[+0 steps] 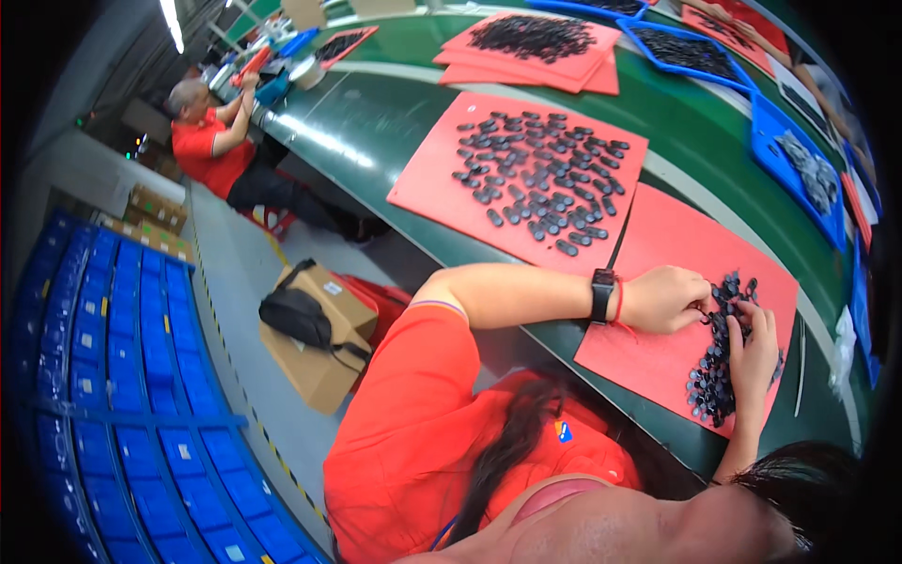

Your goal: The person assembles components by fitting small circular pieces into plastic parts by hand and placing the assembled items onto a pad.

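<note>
My left hand (pixel 662 299), with a black watch (pixel 603 296) and a red string on its wrist, is over the near red-pink pad (pixel 648 343). Its fingertips are pinched at the left edge of a heap of small black parts (pixel 711 381); a bit of black shows at the tips. On the heap's right side, my right hand (pixel 754 350) has its fingers stretched out and apart, their tips touching the parts. Whether a part lies under those fingers is hidden. Left of this pad, a second red-pink pad (pixel 427 174) carries many black oval pieces (pixel 540 179), spread in loose rows.
More stacked pads (pixel 601 75) and blue trays (pixel 766 141) of parts line the green table (pixel 366 103). A person in red (pixel 211 146) sits at its far left. A cardboard box (pixel 310 352) with a black bag stands beside me, near blue drawers (pixel 141 376).
</note>
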Demonstrator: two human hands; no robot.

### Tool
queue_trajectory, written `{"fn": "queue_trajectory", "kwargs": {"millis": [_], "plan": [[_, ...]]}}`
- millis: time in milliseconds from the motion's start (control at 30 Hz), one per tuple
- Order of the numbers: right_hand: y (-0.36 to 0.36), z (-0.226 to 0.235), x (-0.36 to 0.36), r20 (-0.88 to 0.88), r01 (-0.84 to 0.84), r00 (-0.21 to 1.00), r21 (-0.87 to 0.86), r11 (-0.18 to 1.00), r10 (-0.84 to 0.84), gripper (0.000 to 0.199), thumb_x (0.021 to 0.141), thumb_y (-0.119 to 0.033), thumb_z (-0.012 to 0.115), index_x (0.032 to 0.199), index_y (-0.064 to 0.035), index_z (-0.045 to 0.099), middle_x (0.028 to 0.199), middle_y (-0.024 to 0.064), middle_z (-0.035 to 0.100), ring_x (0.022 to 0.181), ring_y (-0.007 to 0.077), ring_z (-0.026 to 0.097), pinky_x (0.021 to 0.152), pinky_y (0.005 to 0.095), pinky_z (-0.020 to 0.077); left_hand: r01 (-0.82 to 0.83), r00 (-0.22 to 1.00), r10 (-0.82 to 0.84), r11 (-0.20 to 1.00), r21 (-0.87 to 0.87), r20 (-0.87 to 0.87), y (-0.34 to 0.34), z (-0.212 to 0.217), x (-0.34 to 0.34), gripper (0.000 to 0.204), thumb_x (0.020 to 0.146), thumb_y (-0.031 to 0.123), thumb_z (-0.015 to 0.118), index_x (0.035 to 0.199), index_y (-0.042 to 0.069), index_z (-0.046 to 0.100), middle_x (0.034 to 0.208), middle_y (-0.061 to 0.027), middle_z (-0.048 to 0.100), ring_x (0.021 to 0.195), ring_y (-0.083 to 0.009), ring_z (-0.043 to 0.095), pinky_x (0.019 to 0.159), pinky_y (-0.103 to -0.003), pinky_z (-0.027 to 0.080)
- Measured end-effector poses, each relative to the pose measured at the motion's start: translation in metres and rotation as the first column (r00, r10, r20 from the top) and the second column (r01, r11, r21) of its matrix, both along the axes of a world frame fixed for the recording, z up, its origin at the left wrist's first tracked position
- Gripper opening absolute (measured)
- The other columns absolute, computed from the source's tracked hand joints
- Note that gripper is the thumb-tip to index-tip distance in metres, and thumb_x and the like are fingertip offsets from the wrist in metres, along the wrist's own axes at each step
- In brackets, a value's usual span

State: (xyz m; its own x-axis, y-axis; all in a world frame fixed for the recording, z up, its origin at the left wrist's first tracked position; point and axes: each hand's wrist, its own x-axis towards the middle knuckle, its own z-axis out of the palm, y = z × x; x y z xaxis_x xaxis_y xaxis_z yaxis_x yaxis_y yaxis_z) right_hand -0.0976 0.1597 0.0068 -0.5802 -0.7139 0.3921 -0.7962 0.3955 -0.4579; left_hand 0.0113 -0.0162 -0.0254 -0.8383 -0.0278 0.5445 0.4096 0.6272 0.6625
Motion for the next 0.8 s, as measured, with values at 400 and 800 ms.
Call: {"fn": "queue_trajectory", "kwargs": {"millis": [400, 800], "plan": [[0.002, 0.007, 0.002, -0.001, 0.033, 0.999, -0.028, 0.999, -0.033, 0.011, 0.076, -0.007, 0.064, 0.083, -0.0012, 0.057, 0.081, 0.0102, 0.055, 0.07, 0.0245, 0.058, 0.062, 0.0328, 0.0448, 0.017, 0.968, -0.087, 0.959, 0.284, 0.234, -0.01, 0.014, 0.0, 0.007, 0.08, 0.005, 0.062, 0.086, 0.001, 0.062, 0.078, -0.0054, 0.064, 0.065, -0.0082, 0.059, 0.058, -0.021, 0.047], [0.022, -0.006, -0.027, 0.099, 0.065, 0.993, -0.023, 0.998, -0.062, 0.008, 0.077, -0.008, 0.061, 0.081, -0.0019, 0.058, 0.079, 0.0107, 0.057, 0.071, 0.026, 0.058, 0.064, 0.0334, 0.0452, -0.088, 0.906, -0.161, 0.832, 0.547, 0.39, -0.004, 0.013, -0.006, 0.012, 0.083, 0.003, 0.061, 0.094, -0.001, 0.063, 0.076, 0.0007, 0.062, 0.063, -0.0013, 0.052, 0.055, -0.015, 0.042]]}}
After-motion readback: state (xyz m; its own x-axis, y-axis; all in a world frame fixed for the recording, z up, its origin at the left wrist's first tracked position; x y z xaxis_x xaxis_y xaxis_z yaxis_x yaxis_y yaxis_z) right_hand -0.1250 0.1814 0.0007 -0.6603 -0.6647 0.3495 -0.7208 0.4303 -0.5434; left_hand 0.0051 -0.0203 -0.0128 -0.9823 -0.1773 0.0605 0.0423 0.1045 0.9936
